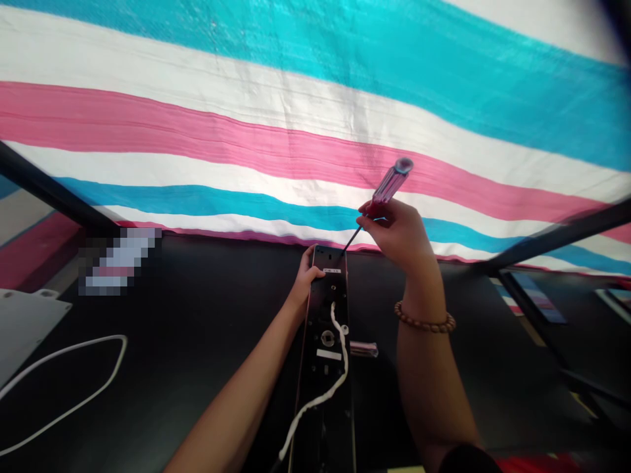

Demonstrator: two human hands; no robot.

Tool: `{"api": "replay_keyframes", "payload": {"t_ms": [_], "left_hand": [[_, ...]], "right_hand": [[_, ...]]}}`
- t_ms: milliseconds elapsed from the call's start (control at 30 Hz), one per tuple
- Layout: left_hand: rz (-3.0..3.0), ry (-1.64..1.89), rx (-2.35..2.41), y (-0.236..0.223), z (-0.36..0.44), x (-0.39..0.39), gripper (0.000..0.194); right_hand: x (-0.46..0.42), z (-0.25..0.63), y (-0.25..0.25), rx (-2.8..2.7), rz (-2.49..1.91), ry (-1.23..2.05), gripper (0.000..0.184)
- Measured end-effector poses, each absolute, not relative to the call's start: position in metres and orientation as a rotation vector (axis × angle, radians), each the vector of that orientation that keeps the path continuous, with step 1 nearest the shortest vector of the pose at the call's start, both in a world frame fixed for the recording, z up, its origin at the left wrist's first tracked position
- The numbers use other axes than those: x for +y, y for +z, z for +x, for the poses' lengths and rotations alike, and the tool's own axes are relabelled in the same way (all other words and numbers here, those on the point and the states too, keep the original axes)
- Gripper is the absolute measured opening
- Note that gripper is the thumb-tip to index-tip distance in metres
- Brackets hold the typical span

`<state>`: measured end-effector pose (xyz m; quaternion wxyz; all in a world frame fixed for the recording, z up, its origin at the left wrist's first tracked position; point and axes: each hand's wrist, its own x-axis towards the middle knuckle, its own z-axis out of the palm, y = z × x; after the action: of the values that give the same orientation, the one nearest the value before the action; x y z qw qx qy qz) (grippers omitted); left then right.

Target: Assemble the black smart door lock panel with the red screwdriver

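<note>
A long black door-lock panel lies lengthwise on the dark table, its back facing up, with a white cable running down it and a metal handle sticking out on its right side. My left hand is closed on the panel's far left corner. My right hand, with a bead bracelet on the wrist, is closed on a screwdriver with a clear pink handle. The screwdriver's tip touches the panel's far right corner.
A striped pink, white and blue tarp hangs behind the table. A white cable loop and a white plate lie at the left. Dark metal frame bars cross at the right and left.
</note>
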<state>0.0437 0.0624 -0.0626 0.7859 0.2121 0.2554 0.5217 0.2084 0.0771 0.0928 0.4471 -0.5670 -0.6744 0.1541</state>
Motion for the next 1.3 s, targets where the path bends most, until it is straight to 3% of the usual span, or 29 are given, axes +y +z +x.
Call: {"api": "replay_keyframes", "payload": {"t_ms": [667, 900, 1300], "left_hand": [[0.537, 1.138, 0.588, -0.048, 0.041, 0.058, 0.081], [0.634, 1.144, 0.616, -0.046, 0.040, 0.059, 0.048], [0.617, 1.250, 0.694, -0.052, 0.045, 0.060, 0.042]], "right_hand": [[0.062, 0.208, 0.108, -1.567, -1.275, 0.438, 0.016], [0.065, 0.201, 0.108, -1.493, -1.202, 0.517, 0.015], [0.066, 0.197, 0.106, -1.508, -1.198, 0.577, 0.017]]}}
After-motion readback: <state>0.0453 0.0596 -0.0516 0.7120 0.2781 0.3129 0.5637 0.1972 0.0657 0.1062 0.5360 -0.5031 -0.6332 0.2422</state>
